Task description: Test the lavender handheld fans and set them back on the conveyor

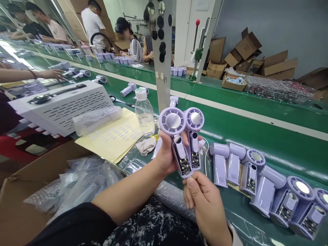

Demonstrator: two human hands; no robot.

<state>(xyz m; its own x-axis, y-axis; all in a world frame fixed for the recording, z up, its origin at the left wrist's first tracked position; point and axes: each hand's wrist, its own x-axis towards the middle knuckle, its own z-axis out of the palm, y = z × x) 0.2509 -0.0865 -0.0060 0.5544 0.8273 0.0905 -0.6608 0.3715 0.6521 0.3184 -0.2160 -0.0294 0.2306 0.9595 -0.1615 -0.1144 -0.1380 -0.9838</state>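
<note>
Two lilac handheld fans stand side by side in my left hand [167, 153], its fingers wrapped round their handles. The nearer fan [183, 157] and the farther fan [194, 150] have round, spoked heads with silver centres. Their handles are uncovered in front, showing dark circuit boards. My right hand [201, 193] is closed, thumb and forefinger pinching at the bottom end of the nearer fan. Whether something small sits between those fingertips is hidden. To the right, several more lilac fans [252, 171] lie in a row, some with boards showing.
Behind my left hand are a water bottle [145, 114], a white cloth [146, 146] and a yellow sheet [112, 136] with small pale pieces. A slotted white box [74, 106] stands left, above a carton [15, 191] of bubble bags. Beyond the metal post [165, 85], people work along a green belt [230, 116].
</note>
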